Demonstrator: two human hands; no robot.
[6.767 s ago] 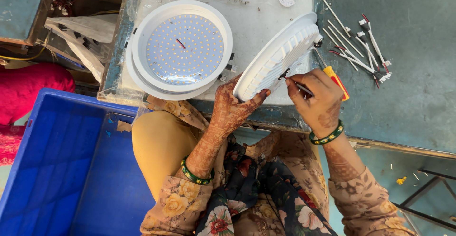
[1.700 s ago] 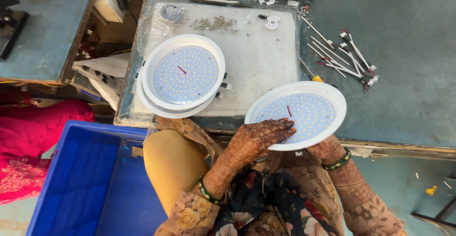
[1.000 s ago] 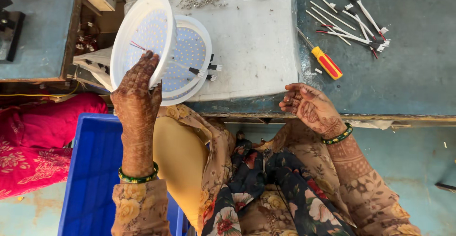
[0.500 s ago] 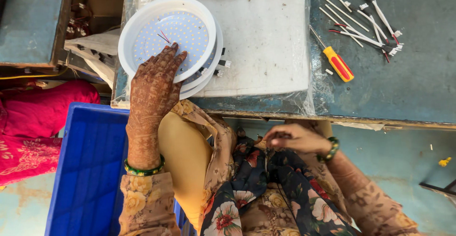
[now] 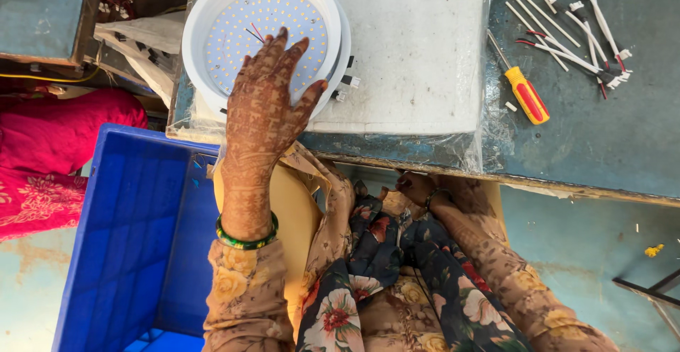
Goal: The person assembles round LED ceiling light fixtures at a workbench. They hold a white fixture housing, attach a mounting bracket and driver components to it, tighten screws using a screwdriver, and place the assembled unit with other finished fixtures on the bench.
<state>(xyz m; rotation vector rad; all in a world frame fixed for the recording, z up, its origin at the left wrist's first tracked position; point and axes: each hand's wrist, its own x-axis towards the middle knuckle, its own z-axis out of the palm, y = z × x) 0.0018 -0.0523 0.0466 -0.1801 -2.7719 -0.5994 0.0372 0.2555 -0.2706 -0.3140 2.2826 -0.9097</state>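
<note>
The left hand [image 5: 265,100] now lies flat, open, on the stacked lamp discs [image 5: 262,33]; the right hand [image 5: 418,185] has dropped to the lap, its grip unclear.

The lamp [image 5: 262,33] is smooth white plastic, faintly glossy. The tabletop [image 5: 602,139] is worn, matt blue-green paint, with crinkled clear plastic film [image 5: 489,122] over its pad. The crate [image 5: 120,239] is glossy blue plastic. The screwdriver [image 5: 525,95] handle shines.

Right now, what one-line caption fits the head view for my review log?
Left hand rests on stacked round white LED panels; right hand sits below the table edge, screwdriver lying untouched.
</note>
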